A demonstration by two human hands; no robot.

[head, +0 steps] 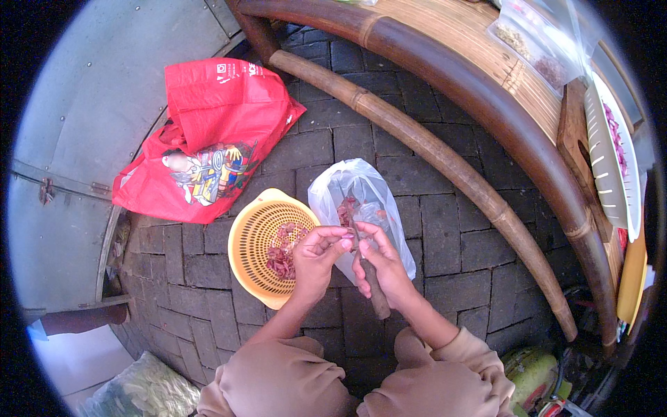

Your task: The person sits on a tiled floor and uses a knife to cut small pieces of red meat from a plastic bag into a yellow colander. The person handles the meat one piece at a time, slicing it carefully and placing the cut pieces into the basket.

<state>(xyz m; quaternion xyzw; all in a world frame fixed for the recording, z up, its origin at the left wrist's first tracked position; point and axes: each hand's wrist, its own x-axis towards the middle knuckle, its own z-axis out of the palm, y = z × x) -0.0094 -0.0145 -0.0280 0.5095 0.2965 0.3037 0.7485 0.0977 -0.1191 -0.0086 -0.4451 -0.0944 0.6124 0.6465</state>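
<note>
My left hand [314, 260] pinches a small purple piece, apparently a shallot [347, 236], between thumb and fingertips. In my right hand [390, 268] is a knife [375, 291] with a worn wooden handle, its blade pointing away from me against the shallot. Below and left of my hands, a yellow plastic colander [241, 250] rests on the paving and holds a heap of reddish-purple pieces [281, 258]. A translucent white plastic bag [383, 195] lies open beneath my hands, with reddish scraps [344, 208] inside; my fingers hide part of it.
A red shopping bag [229, 114] lies on the dark pavers near grey metal panels [104, 104]. A bamboo table [443, 57] with a low rail [411, 125] curves along the right, carrying a wooden board [570, 135] and white basket [604, 172]. A clear bag [151, 388] sits bottom left.
</note>
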